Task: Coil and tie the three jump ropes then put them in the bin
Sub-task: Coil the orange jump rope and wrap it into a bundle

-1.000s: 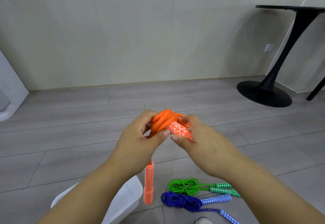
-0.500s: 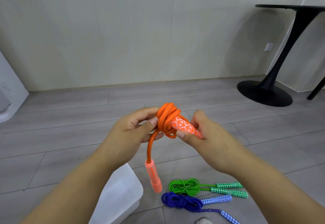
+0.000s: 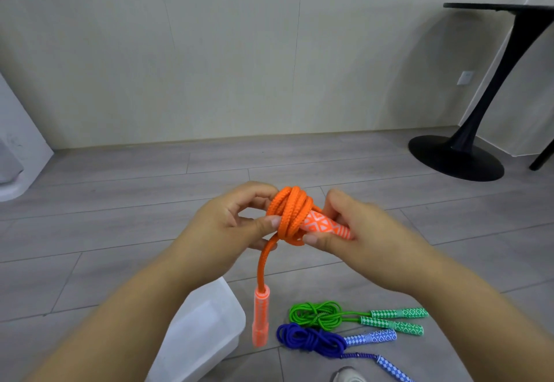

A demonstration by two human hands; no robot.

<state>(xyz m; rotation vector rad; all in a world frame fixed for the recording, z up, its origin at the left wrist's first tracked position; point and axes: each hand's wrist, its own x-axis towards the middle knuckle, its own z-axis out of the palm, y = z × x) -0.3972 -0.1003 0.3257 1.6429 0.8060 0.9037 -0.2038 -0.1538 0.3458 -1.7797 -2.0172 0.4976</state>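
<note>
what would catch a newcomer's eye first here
The bright orange rope, bunched into a coil at centre, is held up between the left hand and right hand, one handle dangling below. On the floor beneath lie the coiled green rope and blue rope, right of a white bin.

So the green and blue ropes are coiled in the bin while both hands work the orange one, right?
No: the head view shows the green rope and blue rope coiled on the floor beside the bin. Left hand and right hand do hold the orange rope.
</note>
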